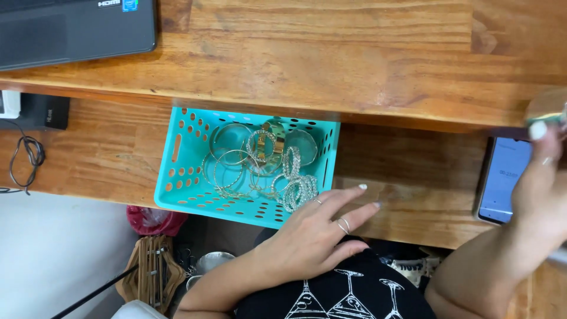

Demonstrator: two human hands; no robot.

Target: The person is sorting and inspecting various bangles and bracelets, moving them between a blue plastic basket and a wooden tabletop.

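On the lower wooden shelf (118,159), under the tabletop (331,65), a turquoise perforated basket (183,171) sits with a heap of metal bangles (260,168) inside, gold-toned ones toward 9 o'clock and sparkling silver ones toward 4 o'clock. Left hand (313,233) lies at 4 o'clock of the basket, fingers spread flat and empty, fingertips touching the shelf just beside the basket's corner; rings on two fingers. Right hand (540,183) is raised at the 3 o'clock edge of view, its grip closed on a blurred pale ring-shaped object (546,106); what it is cannot be told. Smartphone (502,180) with lit screen lies on the shelf beneath that hand. Laptop (71,29) occupies the tabletop at 11 o'clock
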